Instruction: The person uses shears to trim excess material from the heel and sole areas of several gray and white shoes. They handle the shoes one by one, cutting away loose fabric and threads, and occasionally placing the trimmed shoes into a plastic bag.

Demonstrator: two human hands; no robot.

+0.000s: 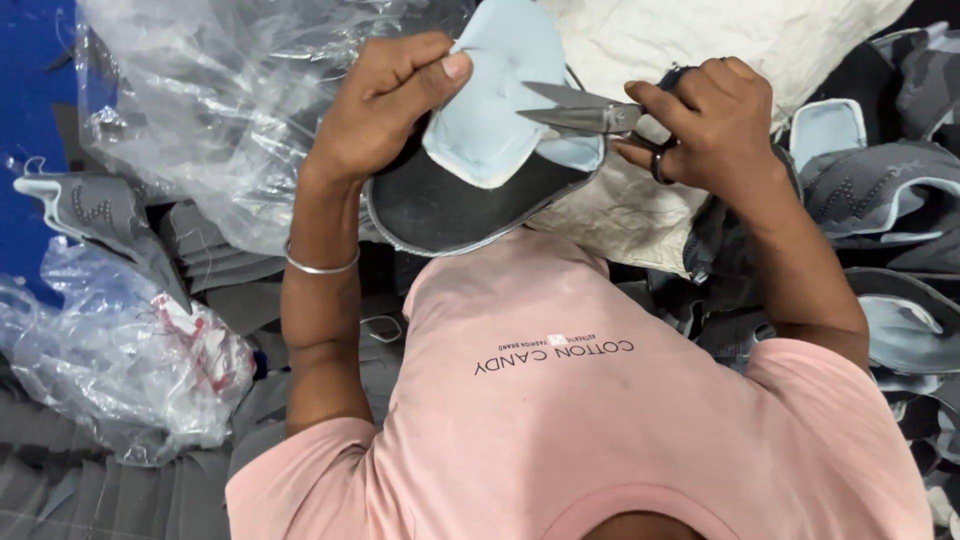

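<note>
Where the view begins at the far left, a grey shoe-upper piece (105, 215) with a pale blue edge lies on crumpled clear plastic bags (200, 110), and a second bag (120, 350) with red and white bits inside sits below it on stacked grey fabric. Next comes the person's left forearm, ringed by a thin silver bangle (320, 268), rising to the left hand (385, 100), which is clenched on the top of a padded shoe part (490, 150), thumb pressed against its pale blue lining. That part is held up in the air in front of the pink T-shirt (560, 400); its blue lining is folded forward over a dark grey outer face with a light rim. Just right of it, the open blades of a pair of scissors (575, 112) touch the blue lining's edge. The right hand (705, 125) grips the scissors, fingers through the dark handle loops. Behind the hands lies a white woven sack (640, 215). At the far right is a heap of more grey and blue upper pieces (880, 200), overlapping one another.
</note>
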